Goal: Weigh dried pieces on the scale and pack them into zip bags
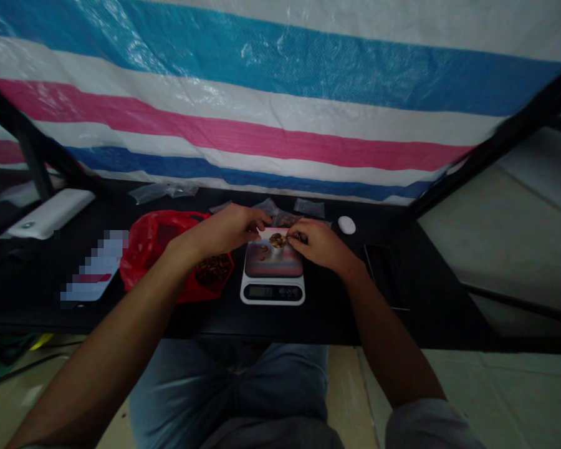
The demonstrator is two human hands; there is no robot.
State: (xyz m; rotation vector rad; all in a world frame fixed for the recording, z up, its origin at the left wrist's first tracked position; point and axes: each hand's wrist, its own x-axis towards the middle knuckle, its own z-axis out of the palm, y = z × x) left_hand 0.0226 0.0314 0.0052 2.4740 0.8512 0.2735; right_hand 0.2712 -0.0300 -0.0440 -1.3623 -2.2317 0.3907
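A white kitchen scale [273, 293] with a mirror-like plate is in front of me. On the plate stands a small cup [276, 250] heaped with brown pieces [277, 239], perhaps dried seeds or insects. A few loose pieces [263, 248] lie left of it. My left hand [234, 227] hovers over the plate's far left side, thumb and fingers apart, nothing visible between them. At the cup's right edge, my right hand [315, 242] has its fingertips pinched; what they hold is unclear. A red plastic bag [140, 249] with more brown pieces [214, 269] sits partly behind my left forearm.
Clear plastic bags [163, 191] lie along the back edge of the black table [215, 321]. A small white case [346, 225] and a dark phone [386, 274] are at right. Another phone [96, 268] and a white box [51, 213] are at left. A striped sheet [280, 137] hangs behind.
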